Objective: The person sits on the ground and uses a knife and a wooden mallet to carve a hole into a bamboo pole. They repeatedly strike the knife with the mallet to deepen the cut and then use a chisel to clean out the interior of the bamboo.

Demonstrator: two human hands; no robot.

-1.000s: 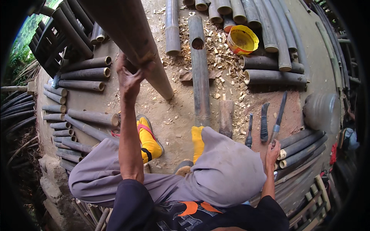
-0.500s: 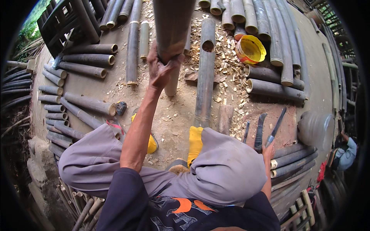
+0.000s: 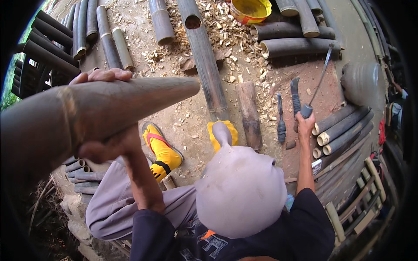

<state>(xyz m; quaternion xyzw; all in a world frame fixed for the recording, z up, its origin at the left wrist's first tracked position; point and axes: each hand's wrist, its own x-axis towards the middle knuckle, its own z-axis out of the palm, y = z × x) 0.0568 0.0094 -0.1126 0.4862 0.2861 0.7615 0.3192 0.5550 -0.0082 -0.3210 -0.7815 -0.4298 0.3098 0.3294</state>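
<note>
dirt floor (image 3: 191, 117) littered with chips, cut poles far. left hand (image 3: 106, 145) grips raised bamboo pole (image 3: 100, 111), uncut so far; right hand (image 3: 305, 124) closed on blade handle (image 3: 307, 111).

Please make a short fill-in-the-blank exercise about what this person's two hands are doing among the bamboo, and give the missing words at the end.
1. The left hand grips a thick bamboo pole raised off the ____.
2. The right hand grasps the handle of a long blade lying beside ____ other knives.
3. At the top stands a ____ bucket among wood chips.

Missing words: ground; two; yellow
</note>
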